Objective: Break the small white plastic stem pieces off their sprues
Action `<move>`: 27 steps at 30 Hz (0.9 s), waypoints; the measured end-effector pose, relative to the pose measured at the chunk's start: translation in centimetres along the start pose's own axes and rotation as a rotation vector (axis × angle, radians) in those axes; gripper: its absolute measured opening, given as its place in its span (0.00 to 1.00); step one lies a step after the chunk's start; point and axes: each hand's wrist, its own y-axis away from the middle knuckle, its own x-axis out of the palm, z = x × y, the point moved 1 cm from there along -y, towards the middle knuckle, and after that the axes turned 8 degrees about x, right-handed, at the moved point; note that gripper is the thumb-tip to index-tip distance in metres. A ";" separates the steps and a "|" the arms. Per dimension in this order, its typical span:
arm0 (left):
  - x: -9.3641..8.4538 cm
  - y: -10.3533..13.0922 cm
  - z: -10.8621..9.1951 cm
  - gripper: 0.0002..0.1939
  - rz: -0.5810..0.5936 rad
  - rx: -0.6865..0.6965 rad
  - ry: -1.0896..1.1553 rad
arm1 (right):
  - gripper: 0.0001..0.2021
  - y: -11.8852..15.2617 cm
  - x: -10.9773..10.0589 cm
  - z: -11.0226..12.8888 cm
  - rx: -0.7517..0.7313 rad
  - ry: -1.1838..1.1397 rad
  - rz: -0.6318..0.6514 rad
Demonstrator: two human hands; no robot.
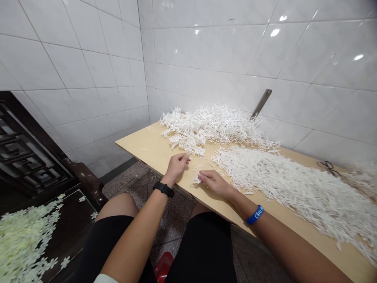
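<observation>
My left hand [177, 167], with a black watch on its wrist, is closed in a pinch over the board's near edge; what its fingertips hold, if anything, is too small to make out. Close by on the right, my right hand [216, 183] pinches a small white plastic sprig [196, 180] between thumb and fingers. A few loose white slivers lie on the wooden board between the hands. Behind them spreads a tangled heap of white branching plastic stems [215, 125]. Right of my right hand lies a broad pile of short white plastic pieces [282, 181].
The wooden tabletop [132, 143] stands against a tiled wall [206, 51]. Dark-handled scissors [330, 168] lie at the back right, and a metal bracket [261, 104] rises behind the heap. To the left, pale green plastic flowers [20, 239] cover a dark carved wooden chair [84, 179].
</observation>
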 end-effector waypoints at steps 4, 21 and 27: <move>0.1 -0.1 0.2 0.14 -0.034 -0.003 -0.011 | 0.23 -0.1 -0.2 -0.3 0.024 -0.033 -0.172; 1.2 0.8 -0.5 0.22 0.199 0.017 -0.140 | 0.19 -0.9 -0.3 -0.7 0.035 -0.001 -0.217; 0.9 0.3 0.2 0.22 -0.017 -0.020 -0.142 | 0.20 -0.2 -0.3 -0.7 0.015 0.013 -0.147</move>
